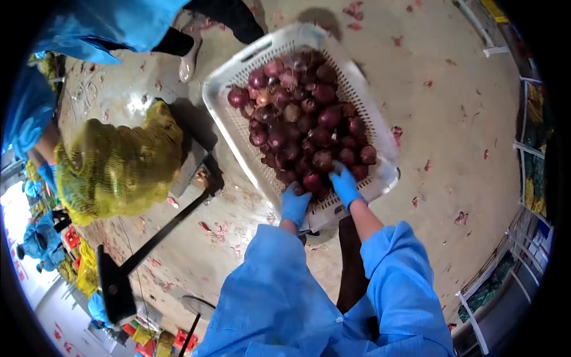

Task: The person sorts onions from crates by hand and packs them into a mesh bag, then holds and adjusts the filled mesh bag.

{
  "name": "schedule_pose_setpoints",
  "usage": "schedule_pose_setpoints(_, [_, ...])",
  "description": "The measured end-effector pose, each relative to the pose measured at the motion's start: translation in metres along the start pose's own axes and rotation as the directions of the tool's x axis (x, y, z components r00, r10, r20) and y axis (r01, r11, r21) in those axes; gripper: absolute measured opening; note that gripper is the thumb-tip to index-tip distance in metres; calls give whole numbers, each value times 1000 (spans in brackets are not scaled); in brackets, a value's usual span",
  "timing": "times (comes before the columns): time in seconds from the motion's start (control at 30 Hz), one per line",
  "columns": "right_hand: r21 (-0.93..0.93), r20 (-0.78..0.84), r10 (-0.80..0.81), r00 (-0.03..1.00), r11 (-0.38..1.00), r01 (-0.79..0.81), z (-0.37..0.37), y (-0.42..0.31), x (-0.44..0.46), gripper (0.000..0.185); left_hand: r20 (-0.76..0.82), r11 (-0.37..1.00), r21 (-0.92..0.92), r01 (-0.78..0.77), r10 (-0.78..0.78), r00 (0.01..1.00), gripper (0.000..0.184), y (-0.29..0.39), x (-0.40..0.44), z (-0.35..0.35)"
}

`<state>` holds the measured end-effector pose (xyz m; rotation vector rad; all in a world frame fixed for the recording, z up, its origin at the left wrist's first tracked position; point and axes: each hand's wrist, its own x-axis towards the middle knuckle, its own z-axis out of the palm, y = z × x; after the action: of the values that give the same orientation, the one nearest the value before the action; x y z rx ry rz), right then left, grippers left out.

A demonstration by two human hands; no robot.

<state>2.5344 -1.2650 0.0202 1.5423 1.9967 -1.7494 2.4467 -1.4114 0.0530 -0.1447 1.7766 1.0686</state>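
Observation:
A white perforated plastic crate (241,156) stands on the floor in front of me, heaped with red onions (300,116). At its near end, my left hand (295,205), in a blue glove, is closed with its fingers curled against an onion beside the near left wall. My right hand (345,185), gloved the same way, reaches in a little further to the right. Its fingers press closed around an onion at the edge of the heap. Both sets of fingertips are partly hidden among the onions.
Left of the crate, a full yellow mesh sack (122,163) rests on a scale (193,172) with a dark post and display (116,285). Two people in blue smocks are close by at the upper left. Onion skins litter the floor; metal racks (523,178) line the right.

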Motion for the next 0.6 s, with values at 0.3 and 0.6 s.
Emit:
schedule_pose_setpoints(0.3, [-591,152,31,988,804,66,22,-21,60,71,-267,640,677,363,-246,932,79,34,19,40])
schedule_pose_setpoints(0.6, [485,395,308,865,730,-481,-18,10,28,49,150,930,352,102,-164,975,56,-4,44,1])
